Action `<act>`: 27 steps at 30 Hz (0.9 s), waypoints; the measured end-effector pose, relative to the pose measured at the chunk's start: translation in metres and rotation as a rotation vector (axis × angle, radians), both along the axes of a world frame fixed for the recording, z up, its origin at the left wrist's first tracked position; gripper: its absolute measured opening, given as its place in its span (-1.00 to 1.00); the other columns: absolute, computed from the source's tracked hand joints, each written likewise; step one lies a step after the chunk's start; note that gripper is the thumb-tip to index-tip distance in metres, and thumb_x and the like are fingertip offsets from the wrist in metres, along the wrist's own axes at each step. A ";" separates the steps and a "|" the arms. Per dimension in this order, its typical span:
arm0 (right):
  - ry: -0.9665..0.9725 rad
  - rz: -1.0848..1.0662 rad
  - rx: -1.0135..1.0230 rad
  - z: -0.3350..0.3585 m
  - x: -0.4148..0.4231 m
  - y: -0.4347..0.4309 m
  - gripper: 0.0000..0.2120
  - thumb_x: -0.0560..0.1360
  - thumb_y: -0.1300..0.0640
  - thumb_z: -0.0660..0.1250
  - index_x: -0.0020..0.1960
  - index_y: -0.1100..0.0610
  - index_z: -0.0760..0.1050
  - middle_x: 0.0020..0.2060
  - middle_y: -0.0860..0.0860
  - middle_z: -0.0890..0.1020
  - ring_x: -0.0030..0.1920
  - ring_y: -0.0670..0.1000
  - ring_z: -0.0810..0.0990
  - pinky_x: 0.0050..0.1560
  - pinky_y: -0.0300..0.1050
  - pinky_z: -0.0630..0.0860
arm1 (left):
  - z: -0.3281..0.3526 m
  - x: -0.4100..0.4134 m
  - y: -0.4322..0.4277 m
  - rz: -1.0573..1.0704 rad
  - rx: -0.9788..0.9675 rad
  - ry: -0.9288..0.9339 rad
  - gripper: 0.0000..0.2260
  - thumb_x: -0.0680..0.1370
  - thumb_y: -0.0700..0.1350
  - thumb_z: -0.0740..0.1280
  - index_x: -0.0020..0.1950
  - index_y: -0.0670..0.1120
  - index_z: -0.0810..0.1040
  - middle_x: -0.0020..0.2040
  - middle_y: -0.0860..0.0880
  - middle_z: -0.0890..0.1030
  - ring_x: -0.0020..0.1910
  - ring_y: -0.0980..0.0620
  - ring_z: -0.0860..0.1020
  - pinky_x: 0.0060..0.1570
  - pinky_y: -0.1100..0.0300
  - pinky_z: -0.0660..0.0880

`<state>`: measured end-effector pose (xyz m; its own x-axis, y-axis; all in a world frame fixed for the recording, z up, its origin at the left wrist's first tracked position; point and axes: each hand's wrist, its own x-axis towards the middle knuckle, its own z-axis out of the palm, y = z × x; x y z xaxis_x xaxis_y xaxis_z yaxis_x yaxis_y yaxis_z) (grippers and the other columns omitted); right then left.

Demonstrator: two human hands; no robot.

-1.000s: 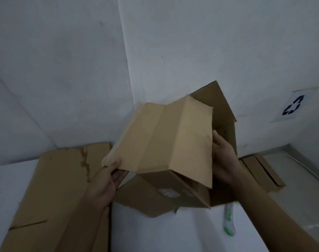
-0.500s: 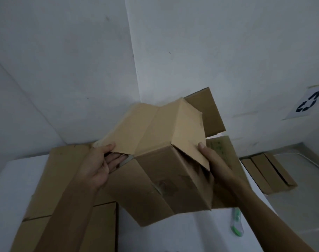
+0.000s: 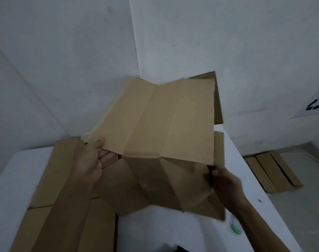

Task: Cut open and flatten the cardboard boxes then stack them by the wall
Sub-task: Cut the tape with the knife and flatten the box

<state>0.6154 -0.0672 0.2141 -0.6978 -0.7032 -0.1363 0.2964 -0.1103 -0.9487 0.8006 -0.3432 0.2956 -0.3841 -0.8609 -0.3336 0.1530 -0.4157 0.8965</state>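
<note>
we hold cardboard box (image 3: 160, 128) between our hands | left hand (image 3: 90, 160) pinches left edge | right hand (image 3: 223, 184) grips lower right corner | above tabletop (image 3: 173, 231)

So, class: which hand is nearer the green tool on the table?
Right. The right hand grips the cardboard box close to the green tool; the left hand holds its opposite edge.

1. A white left wall (image 3: 55, 51) and a white right wall (image 3: 227, 42) meet in a corner ahead of me.
2. My worktop (image 3: 173, 231) is plain white and reaches to that corner.
3. A paper recycling sign (image 3: 317, 104) hangs on the right wall.
4. Pale floor (image 3: 304, 211) lies lower down on the right.
5. The light is dim and greyish.
</note>
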 end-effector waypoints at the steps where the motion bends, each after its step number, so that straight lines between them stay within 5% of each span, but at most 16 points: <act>1: 0.096 0.041 0.084 -0.003 0.003 0.003 -0.73 0.33 0.01 0.57 -0.02 0.07 0.65 -0.04 0.07 0.68 0.12 0.16 0.62 0.02 -0.10 0.52 | -0.001 0.001 0.001 0.006 -0.016 -0.006 -0.66 0.66 -0.24 0.21 0.45 -0.14 0.40 0.10 -0.06 0.64 -0.27 0.13 0.70 -0.39 0.22 0.61; 5: 0.275 0.041 0.271 -0.015 0.025 0.011 -0.71 0.44 0.00 0.42 0.16 -0.06 0.58 0.02 -0.20 0.71 0.02 -0.10 0.69 -0.05 -0.25 0.61 | -0.007 -0.008 0.011 -0.034 -0.071 -0.036 -0.68 0.66 -0.26 0.22 0.42 -0.16 0.40 0.19 -0.12 0.63 -0.15 0.04 0.70 -0.33 0.17 0.63; 10: 0.198 -0.112 0.354 -0.046 0.033 0.033 -0.76 0.56 0.11 0.37 0.22 0.03 0.54 0.07 -0.11 0.67 -0.03 -0.20 0.66 -0.05 -0.32 0.61 | -0.016 -0.028 0.024 -0.243 0.023 -0.041 -0.66 0.67 -0.33 0.16 0.45 -0.20 0.36 0.19 -0.16 0.62 -0.01 -0.05 0.68 -0.13 0.09 0.67; 12: 0.112 -0.161 0.408 -0.061 0.031 0.042 -0.77 0.57 0.07 0.36 0.22 0.04 0.55 0.05 -0.07 0.69 -0.03 -0.12 0.68 0.00 -0.20 0.63 | -0.020 -0.034 0.027 -0.355 0.008 -0.085 -0.68 0.68 -0.31 0.15 0.44 -0.22 0.36 0.15 -0.14 0.63 0.07 -0.07 0.67 0.07 0.03 0.64; 15: -0.004 -0.191 0.503 -0.082 0.022 0.050 -0.77 0.60 0.03 0.34 0.23 0.06 0.55 0.05 -0.01 0.69 0.00 0.01 0.68 -0.04 -0.11 0.60 | -0.035 -0.041 0.023 -0.489 -0.195 -0.348 -0.67 0.65 -0.16 0.28 0.42 -0.15 0.40 0.19 -0.06 0.64 0.14 0.00 0.65 0.26 0.00 0.50; 17: -0.058 -0.159 0.541 -0.092 0.018 0.050 -0.74 0.60 0.04 0.34 0.26 0.08 0.52 0.06 0.00 0.67 0.02 0.03 0.67 -0.06 -0.10 0.60 | -0.056 -0.044 0.022 -0.595 -0.305 -0.555 -0.61 0.61 -0.08 0.35 0.43 -0.10 0.43 0.24 -0.03 0.62 0.16 0.04 0.61 0.18 0.09 0.49; 19: -0.078 -0.125 0.611 -0.106 0.014 0.049 -0.73 0.60 0.05 0.35 0.27 0.09 0.50 0.04 0.00 0.66 0.00 0.02 0.66 -0.10 -0.13 0.60 | -0.088 -0.047 0.029 -0.734 -0.347 -0.745 -0.55 0.60 -0.06 0.37 0.47 -0.09 0.40 0.36 -0.05 0.54 0.22 0.01 0.54 0.09 0.14 0.45; 23: 0.029 -0.136 0.952 -0.145 0.005 0.048 -0.64 0.56 0.12 0.34 0.32 0.21 0.47 0.15 0.14 0.61 0.10 0.15 0.59 0.14 0.08 0.56 | -0.152 -0.036 0.055 -0.894 -0.275 -1.036 -0.34 0.59 -0.03 0.38 0.59 -0.16 0.15 0.54 -0.15 0.29 0.45 -0.12 0.36 0.31 0.14 0.35; 25: 0.042 -0.128 1.060 -0.152 0.006 0.049 -0.54 0.51 0.11 0.35 0.38 0.21 0.42 0.22 0.19 0.57 0.19 0.20 0.54 0.26 0.19 0.49 | -0.179 -0.025 0.065 -0.864 -0.150 -1.054 -0.40 0.57 -0.09 0.39 0.52 -0.23 0.24 0.44 -0.19 0.40 0.34 -0.15 0.46 0.26 0.12 0.42; 27: 0.050 -0.111 1.062 -0.149 0.009 0.049 -0.42 0.53 0.12 0.37 0.49 0.21 0.30 0.36 0.21 0.47 0.34 0.23 0.45 0.36 0.20 0.42 | -0.196 -0.019 0.072 -0.819 -0.081 -1.036 -0.81 0.55 -0.14 0.38 0.12 -0.18 0.52 0.11 -0.15 0.58 0.02 -0.08 0.58 0.15 0.07 0.52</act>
<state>0.6243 -0.0183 0.0652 -0.7723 -0.1735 -0.6111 0.2932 0.7560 -0.5853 0.7820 -0.2712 0.0998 -0.3993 -0.5343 -0.7450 -0.8815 0.0005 0.4721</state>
